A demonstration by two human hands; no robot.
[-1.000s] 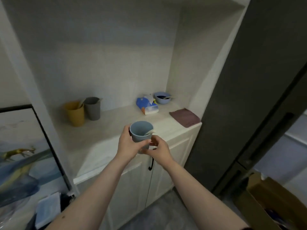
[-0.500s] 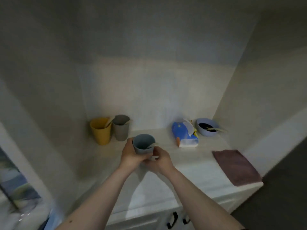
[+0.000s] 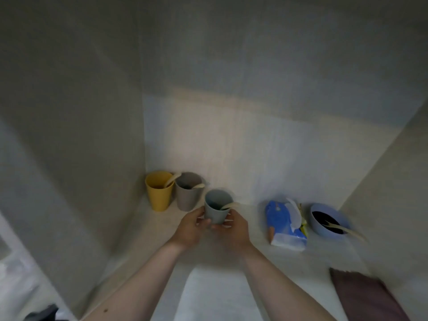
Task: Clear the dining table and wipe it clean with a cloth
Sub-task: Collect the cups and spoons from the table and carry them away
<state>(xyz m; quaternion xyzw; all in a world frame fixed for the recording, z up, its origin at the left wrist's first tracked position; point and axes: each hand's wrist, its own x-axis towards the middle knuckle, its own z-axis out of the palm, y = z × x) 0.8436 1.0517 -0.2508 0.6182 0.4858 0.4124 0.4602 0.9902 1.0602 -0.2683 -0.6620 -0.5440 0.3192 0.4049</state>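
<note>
Both hands grip a blue-grey cup (image 3: 216, 206) with a pale spoon leaning out of it, held low over the cabinet counter (image 3: 215, 290). My left hand (image 3: 191, 227) wraps its left side and my right hand (image 3: 232, 229) its right and base. Just behind and to the left stand a grey cup (image 3: 188, 193) and a yellow cup (image 3: 159, 189), each with a spoon in it. A folded mauve cloth (image 3: 363, 297) lies at the counter's front right.
A blue tissue pack (image 3: 286, 224) lies to the right of my hands, and a blue bowl (image 3: 327, 220) with a spoon and dark contents sits beyond it. The alcove walls close in at the left, back and right.
I have stepped closer to the alcove and carried the cup forward and down toward the counter, ending next to the grey cup. Both hands have kept their grip.
</note>
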